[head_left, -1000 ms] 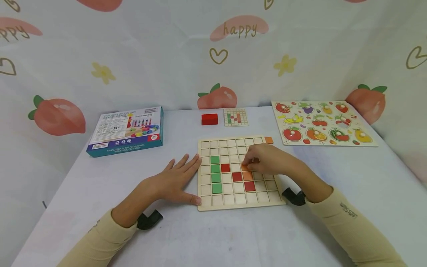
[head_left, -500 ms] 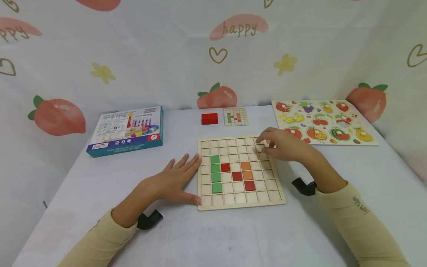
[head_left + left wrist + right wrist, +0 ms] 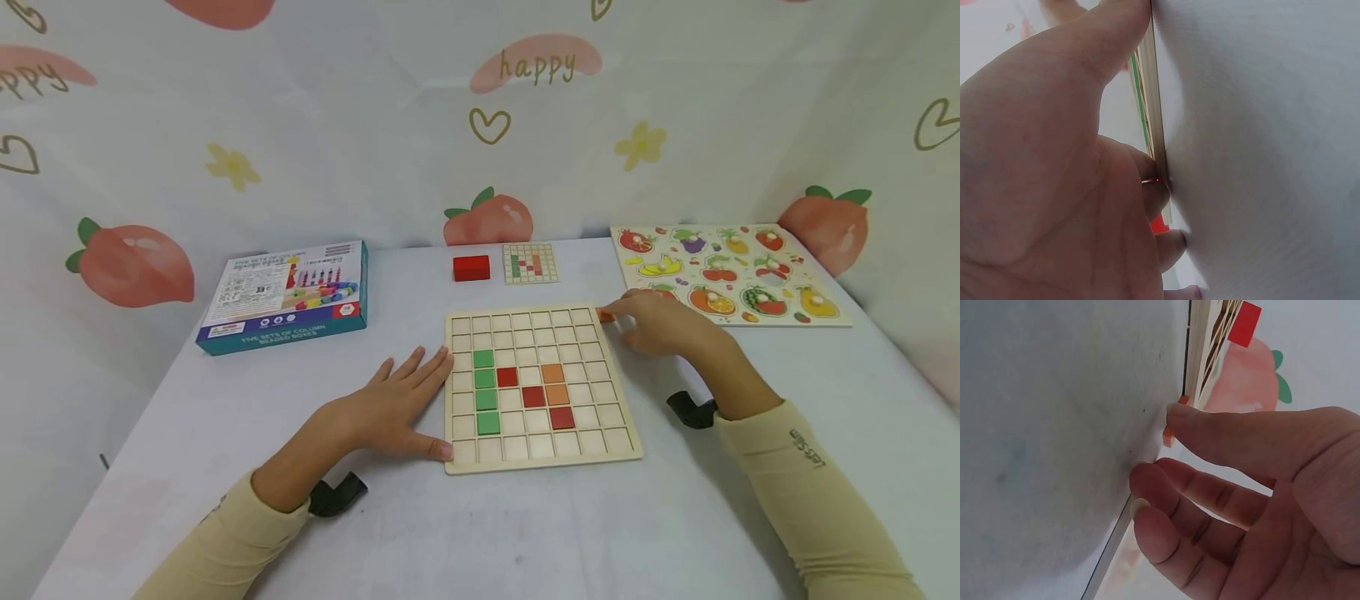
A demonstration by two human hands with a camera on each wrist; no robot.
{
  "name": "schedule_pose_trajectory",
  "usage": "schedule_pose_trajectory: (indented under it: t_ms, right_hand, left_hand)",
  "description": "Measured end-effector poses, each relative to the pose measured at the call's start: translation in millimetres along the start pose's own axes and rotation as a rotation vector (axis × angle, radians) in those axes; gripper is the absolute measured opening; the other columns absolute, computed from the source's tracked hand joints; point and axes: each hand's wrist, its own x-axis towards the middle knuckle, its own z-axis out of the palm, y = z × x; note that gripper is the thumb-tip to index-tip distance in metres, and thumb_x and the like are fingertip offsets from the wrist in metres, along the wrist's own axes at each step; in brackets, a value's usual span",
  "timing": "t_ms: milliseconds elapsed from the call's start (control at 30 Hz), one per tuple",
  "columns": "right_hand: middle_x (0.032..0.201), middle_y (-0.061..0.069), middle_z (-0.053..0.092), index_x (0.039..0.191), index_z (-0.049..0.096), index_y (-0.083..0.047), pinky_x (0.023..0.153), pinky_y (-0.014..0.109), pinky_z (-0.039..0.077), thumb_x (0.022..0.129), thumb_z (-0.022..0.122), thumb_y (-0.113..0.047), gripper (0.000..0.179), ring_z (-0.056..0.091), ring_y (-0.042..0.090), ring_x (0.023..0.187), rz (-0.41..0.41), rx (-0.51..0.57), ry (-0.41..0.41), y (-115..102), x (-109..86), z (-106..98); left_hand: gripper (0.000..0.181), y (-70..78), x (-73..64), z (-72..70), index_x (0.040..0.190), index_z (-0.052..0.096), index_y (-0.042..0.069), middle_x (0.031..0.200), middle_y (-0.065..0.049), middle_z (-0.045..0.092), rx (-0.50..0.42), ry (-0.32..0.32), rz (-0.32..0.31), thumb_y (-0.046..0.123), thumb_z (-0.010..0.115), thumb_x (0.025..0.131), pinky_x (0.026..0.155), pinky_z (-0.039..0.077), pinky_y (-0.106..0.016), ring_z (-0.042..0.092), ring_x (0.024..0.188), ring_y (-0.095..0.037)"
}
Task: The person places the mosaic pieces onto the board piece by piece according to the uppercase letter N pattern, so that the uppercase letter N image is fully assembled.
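Note:
A square wooden grid board [image 3: 525, 454] lies on the table with green tiles [image 3: 486, 400], red tiles [image 3: 532, 397] and orange tiles [image 3: 555, 383] in its cells. The left hand [image 3: 386, 412] lies flat, its fingertips and thumb against the board's left edge, as the left wrist view also shows. Beyond the board's far right corner, the right hand [image 3: 660, 325] has its fingertips on a loose orange tile [image 3: 1168, 436]. In the right wrist view the thumb covers the tile's middle, and the other fingers bend beside it.
Behind the board stand a red block [image 3: 471, 268] and a small pattern card [image 3: 530, 263]. A bead set box [image 3: 285, 296] lies at the back left. A fruit puzzle board [image 3: 731, 279] lies at the back right, close beyond the right hand.
The right hand has left the orange tile in the grid and moved away and right to the loose orange tile outside the far corner. The left hand has stayed put.

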Motion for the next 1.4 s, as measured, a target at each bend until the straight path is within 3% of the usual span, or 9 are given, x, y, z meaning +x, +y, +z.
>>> schedule_pose_trajectory:
  t_ms: [167,433,600,700,933,1167,1400]
  right_hand:
    - [0.117,0.020,0.066,0.123,0.069,0.004,0.094,0.055,0.047,0.089,0.070,0.000,0.034,0.059,0.037,0.110,0.030,-0.005,0.019,-1.4,0.8,-1.5]
    - [0.128,0.023,0.059,0.137,0.059,0.002,0.095,0.055,0.048,0.092,0.068,-0.003,0.046,0.056,0.039,0.115,0.010,0.023,-0.034,-1.1,1.9,2.5]
    - [0.103,0.011,0.067,0.107,0.074,-0.004,0.088,0.049,0.050,0.089,0.072,-0.004,0.018,0.059,0.029,0.097,-0.063,-0.012,0.030,0.7,0.7,0.9]
    - [0.093,0.006,0.065,0.092,0.073,-0.006,0.082,0.046,0.049,0.088,0.074,-0.004,0.005,0.057,0.026,0.088,-0.081,-0.012,0.049,2.3,0.6,0.3]
    - [0.092,0.008,0.061,0.091,0.070,-0.004,0.077,0.043,0.049,0.087,0.077,-0.006,0.009,0.054,0.025,0.084,0.005,0.029,0.022,2.5,-0.5,-0.1]
    - [0.081,0.002,0.061,0.085,0.062,-0.008,0.070,0.038,0.047,0.085,0.078,-0.004,0.017,0.054,0.022,0.078,0.011,0.105,0.036,1.8,0.1,-0.8]
    - [0.082,0.002,0.064,0.086,0.065,-0.007,0.069,0.038,0.048,0.087,0.079,-0.007,0.013,0.056,0.022,0.078,-0.015,0.172,0.107,-1.7,-3.2,-4.9]
  left_hand:
    - [0.123,-0.1,0.4,0.2,0.163,0.007,0.015,0.168,-0.002,0.000,0.004,0.001,-0.004,0.080,0.063,0.074,0.116,0.000,-0.064,-0.007,0.152,-0.034]
    - [0.123,-1.9,0.9,3.5,0.163,0.006,0.016,0.168,-0.002,0.000,0.004,0.001,0.001,0.081,0.062,0.074,0.115,0.001,-0.065,-0.007,0.152,-0.034]
    - [0.123,-2.2,0.5,3.3,0.163,0.007,0.015,0.168,-0.003,0.001,0.002,0.008,0.000,0.081,0.062,0.074,0.115,0.001,-0.065,-0.006,0.152,-0.034]
    - [0.123,-2.1,0.2,3.3,0.163,0.007,0.015,0.168,-0.003,0.001,0.000,0.009,0.001,0.081,0.063,0.075,0.115,0.001,-0.065,-0.006,0.152,-0.034]
    - [0.123,-1.4,0.3,3.3,0.163,0.007,0.015,0.168,-0.003,0.001,0.007,0.009,-0.001,0.081,0.062,0.074,0.115,0.001,-0.065,-0.006,0.152,-0.034]
    - [0.123,-1.1,0.4,2.5,0.163,0.007,0.015,0.168,-0.003,0.001,0.005,0.008,0.000,0.080,0.063,0.075,0.115,0.001,-0.065,-0.006,0.152,-0.034]
    - [0.124,-1.1,1.0,1.9,0.163,0.007,0.016,0.168,-0.002,0.001,0.004,0.002,-0.004,0.081,0.063,0.074,0.115,0.001,-0.065,-0.007,0.152,-0.034]
